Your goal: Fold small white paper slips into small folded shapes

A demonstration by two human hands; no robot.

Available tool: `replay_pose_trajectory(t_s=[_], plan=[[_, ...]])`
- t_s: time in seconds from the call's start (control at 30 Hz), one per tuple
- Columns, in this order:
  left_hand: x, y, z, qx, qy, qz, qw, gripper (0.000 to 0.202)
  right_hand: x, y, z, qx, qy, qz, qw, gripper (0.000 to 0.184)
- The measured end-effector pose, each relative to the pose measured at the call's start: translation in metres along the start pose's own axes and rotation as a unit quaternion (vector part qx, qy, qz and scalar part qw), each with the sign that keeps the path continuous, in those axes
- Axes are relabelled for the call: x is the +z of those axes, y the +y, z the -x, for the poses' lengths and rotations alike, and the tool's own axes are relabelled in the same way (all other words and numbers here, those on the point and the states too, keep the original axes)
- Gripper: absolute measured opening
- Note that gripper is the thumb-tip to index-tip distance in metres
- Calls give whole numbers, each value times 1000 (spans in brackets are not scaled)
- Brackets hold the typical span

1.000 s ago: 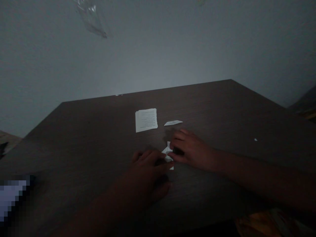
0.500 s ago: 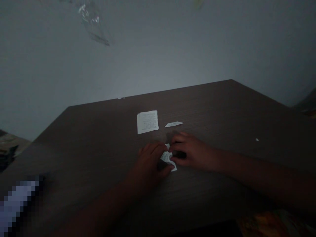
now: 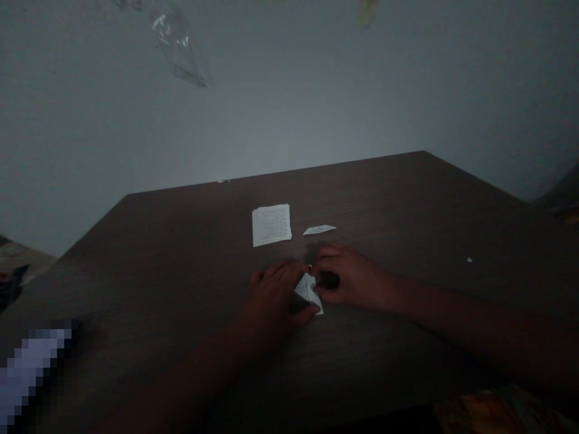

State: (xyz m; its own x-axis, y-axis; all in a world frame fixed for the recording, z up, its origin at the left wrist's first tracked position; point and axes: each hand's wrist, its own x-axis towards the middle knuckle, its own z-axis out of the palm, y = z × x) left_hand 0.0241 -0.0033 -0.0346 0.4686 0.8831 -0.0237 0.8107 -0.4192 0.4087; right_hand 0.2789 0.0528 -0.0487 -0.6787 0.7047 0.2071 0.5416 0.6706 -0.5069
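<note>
A small piece of folded white paper (image 3: pixel 309 292) lies on the dark wooden table (image 3: pixel 407 199) between my hands. My left hand (image 3: pixel 274 298) presses on its left side with curled fingers and thumb. My right hand (image 3: pixel 348 278) rests on its right side, fingers bent over the paper's edge. Both hands pinch or press the same piece; most of it is hidden under the fingers.
A small stack of printed white paper squares (image 3: pixel 271 224) lies beyond my hands, with a thin folded paper slip (image 3: pixel 319 229) to its right. A tiny white scrap (image 3: pixel 469 260) sits far right. A pixelated pale shape (image 3: pixel 27 367) is at lower left.
My left hand has moved up and to the right, closing in on the paper until its fingertips meet my right hand's. The paper has shifted slightly between them.
</note>
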Motion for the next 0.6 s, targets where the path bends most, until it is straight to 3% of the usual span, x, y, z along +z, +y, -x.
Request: replay_pose_trajectory(t_s=[0.23, 0.4, 0.6], plan=[[-2, 3, -3, -1, -11, 4, 1000, 68, 1, 16, -15, 33, 29, -10, 999, 10], [2, 0, -1, 7, 15, 11, 1000, 65, 3, 17, -20, 53, 46, 1, 998, 13], [1, -4, -2, 29, -3, 2, 1000, 44, -3, 9, -13, 59, 27, 9, 998, 18]])
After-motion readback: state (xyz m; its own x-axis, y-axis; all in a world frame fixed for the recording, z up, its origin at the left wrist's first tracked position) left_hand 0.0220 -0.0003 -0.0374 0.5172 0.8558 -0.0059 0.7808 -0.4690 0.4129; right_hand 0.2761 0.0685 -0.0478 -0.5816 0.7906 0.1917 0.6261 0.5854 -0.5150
